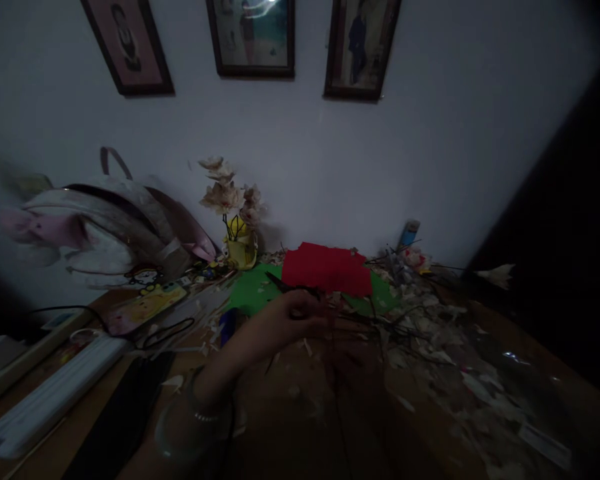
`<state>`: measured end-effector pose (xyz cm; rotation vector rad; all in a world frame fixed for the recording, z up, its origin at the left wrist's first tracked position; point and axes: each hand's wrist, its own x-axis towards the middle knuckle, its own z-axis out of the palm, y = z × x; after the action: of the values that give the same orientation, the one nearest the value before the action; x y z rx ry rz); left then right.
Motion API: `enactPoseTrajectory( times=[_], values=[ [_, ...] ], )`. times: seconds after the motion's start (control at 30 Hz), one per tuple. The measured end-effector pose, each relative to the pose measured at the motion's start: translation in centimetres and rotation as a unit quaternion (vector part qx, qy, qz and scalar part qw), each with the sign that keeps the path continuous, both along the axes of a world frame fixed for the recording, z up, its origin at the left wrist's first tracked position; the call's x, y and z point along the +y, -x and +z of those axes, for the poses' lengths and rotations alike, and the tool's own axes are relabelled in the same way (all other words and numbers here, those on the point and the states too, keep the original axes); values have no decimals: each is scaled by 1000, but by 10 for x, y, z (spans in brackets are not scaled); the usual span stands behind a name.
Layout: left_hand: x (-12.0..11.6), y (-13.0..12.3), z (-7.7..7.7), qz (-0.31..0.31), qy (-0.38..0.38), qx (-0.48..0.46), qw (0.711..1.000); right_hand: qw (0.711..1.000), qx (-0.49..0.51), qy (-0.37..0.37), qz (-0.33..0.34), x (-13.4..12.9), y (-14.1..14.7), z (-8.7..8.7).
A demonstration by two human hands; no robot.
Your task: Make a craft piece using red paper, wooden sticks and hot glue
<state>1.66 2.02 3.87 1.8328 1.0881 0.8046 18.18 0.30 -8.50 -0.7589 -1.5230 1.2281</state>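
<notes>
My left hand (305,313) reaches in over the middle of the table, with bangles on its wrist. Its fingers are pinched together at the upper end of a thin dark wire-like stem (334,340). Just below and to the right, deep in shadow, my right hand (355,370) is closed around the same stem, whose lower part hangs toward me. Dark scissors (279,283) lie right behind my left hand, blades toward the upper left; their handles are partly hidden. Beyond the hands, a red sheet (325,269) lies on a green sheet (253,291).
Pale scraps (430,327) and dark stems litter the right side. At the back, a yellow pot (241,250) holds pale flowers (223,193). A backpack (105,227), a phone (150,307) and a white power strip (55,393) occupy the left. A blue-labelled tube (409,233) stands near the wall.
</notes>
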Motion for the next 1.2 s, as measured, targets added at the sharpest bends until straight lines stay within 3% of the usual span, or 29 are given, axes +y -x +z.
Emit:
enactPoseTrajectory(
  times=[0.23, 0.5, 1.2],
  values=[
    [13, 1, -15, -112, 83, -96, 985, 1000, 4, -9, 20, 11, -3, -9],
    [15, -1, -25, -116, 65, -103, 986, 1000, 14, 9, 13, 7, 1, 0],
    [8, -3, -18, -113, 69, -94, 987, 1000, 9, 10, 24, 6, 2, 5]
  ],
)
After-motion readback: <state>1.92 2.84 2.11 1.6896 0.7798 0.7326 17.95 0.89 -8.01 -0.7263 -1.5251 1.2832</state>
